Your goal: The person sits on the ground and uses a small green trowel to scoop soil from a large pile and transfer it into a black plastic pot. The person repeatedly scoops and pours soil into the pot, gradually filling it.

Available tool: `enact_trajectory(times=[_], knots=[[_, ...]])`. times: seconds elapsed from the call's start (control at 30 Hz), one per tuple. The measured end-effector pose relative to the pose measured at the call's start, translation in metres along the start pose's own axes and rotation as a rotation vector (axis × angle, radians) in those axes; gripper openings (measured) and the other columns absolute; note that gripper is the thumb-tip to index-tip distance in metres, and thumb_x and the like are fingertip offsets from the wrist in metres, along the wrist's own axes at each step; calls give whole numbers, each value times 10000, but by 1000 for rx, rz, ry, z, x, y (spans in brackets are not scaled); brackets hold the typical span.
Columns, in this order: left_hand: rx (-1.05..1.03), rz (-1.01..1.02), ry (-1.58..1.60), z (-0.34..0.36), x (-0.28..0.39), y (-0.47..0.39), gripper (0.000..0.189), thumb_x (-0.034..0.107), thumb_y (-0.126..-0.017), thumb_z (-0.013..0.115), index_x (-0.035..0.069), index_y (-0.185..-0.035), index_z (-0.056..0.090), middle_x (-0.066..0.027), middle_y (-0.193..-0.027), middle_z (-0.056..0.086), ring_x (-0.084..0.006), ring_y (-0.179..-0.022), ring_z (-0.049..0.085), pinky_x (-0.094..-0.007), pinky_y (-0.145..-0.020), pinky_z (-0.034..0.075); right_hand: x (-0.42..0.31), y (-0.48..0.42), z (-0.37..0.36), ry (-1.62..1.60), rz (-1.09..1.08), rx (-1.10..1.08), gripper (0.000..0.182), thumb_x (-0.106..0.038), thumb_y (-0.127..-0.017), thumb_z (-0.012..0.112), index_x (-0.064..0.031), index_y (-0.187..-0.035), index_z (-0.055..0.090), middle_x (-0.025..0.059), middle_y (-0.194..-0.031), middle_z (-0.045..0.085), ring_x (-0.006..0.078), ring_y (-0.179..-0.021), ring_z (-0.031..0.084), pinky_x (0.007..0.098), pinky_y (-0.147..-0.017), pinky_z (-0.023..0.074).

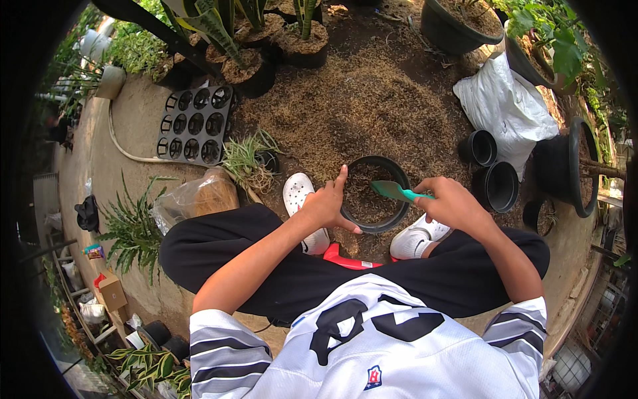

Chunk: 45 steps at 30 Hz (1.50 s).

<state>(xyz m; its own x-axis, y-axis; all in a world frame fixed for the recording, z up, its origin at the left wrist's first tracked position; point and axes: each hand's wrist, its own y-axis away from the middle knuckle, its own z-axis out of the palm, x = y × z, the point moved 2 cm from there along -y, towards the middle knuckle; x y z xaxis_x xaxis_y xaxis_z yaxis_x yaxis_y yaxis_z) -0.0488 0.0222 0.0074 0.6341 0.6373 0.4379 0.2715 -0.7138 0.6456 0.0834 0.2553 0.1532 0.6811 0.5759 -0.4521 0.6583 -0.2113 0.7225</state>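
Between my feet stands a round black plastic pot point(377, 227) with a brown soil and husk mix point(364, 199) in it. My left hand point(325, 202) is at the pot's left side, thumb and index finger spread wide along the rim; whether they press on it I cannot tell. In my right hand point(451, 202) is the handle of a green hand trowel point(391, 190). Its blade points left over the pot's opening, above the mix. Part of the pot's right rim is hidden behind the trowel.
Loose husk mix point(349, 114) covers the ground ahead. To the left are a black cell tray point(197, 124) and a spider plant point(246, 159). At right stand two black pots point(501, 187), a white sack point(506, 107) and a large planter point(558, 164). A red stool point(349, 258) shows beneath me.
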Motion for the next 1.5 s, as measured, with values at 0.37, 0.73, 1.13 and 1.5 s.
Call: enact_trajectory(times=[0.37,0.73,1.13,1.5], knots=[[-15,-9,9,-2,1,2,1696,766,-499,904,28,-1644,-106,-266,-1311,586,-418,-1162,669,-513,-905,577,3,-4,1,-207,149,-279,421,-218,-1039,482,89,-1310,579,138,-814,739,159,-617,718,282,-478,513],[-86,-42,18,-9,6,3,1699,732,-509,922,7,-1631,-128,-302,-1399,537,-440,-1202,643,-483,-956,561,23,-23,2,-457,123,-405,314,-217,-1047,465,9,-1174,642,97,-667,691,81,-420,462,242,-415,364],[-25,-15,-1,0,0,0,1705,791,-493,888,29,-1643,-113,-270,-1319,584,-420,-1157,671,-511,-910,575,31,-26,9,-472,138,-411,299,-260,-1051,488,-13,-1043,656,59,-637,646,70,-415,425,243,-397,320],[34,49,32,2,-3,-3,1709,683,-499,955,-81,-1607,-100,-409,-1444,483,-443,-1280,607,-426,-1036,524,31,-16,4,-270,35,-324,386,-286,-1026,531,18,-1199,692,64,-688,683,95,-491,522,275,-484,424]])
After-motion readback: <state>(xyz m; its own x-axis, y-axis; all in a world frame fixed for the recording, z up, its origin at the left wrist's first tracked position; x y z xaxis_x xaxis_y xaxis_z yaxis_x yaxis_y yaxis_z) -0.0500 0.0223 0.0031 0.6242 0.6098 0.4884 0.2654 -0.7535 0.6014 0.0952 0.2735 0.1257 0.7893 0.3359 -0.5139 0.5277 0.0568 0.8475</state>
